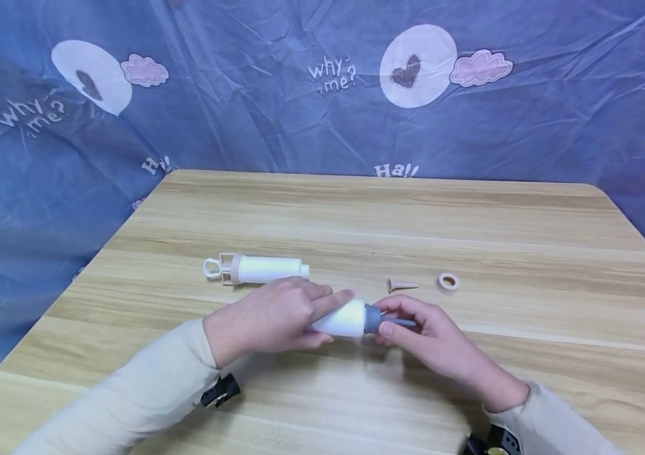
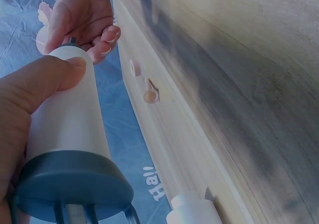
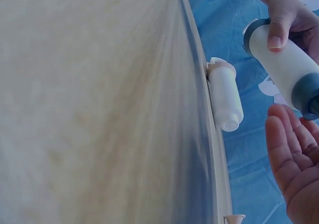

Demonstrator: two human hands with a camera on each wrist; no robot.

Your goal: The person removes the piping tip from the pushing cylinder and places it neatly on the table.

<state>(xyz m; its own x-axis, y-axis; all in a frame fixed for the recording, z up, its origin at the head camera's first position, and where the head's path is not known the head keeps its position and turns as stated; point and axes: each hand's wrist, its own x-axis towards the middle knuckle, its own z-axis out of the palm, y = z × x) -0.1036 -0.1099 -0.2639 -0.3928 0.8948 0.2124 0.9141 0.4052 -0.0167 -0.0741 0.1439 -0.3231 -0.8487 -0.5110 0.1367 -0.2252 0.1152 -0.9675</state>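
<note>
In the head view my left hand (image 1: 285, 313) grips the white barrel of an icing syringe (image 1: 345, 318), held level over the table. Its thumb lies along the barrel (image 2: 65, 114) in the left wrist view, where a blue-grey end cap (image 2: 75, 184) shows nearest. At the other end sits a blue-grey collar (image 1: 373, 319) with a long thin nozzle (image 1: 398, 321). Thumb and index finger of my right hand (image 1: 433, 332) pinch around that collar, while its other fingers (image 3: 286, 139) stretch out below in the right wrist view.
A second white syringe (image 1: 268, 270) with a pinkish collar and loop handle lies behind my left hand. Beyond my right hand are a small pinkish cone nozzle (image 1: 402, 285) and a pinkish ring (image 1: 448, 282). Blue printed cloth (image 1: 277, 82) hangs behind the wooden table (image 1: 356, 215).
</note>
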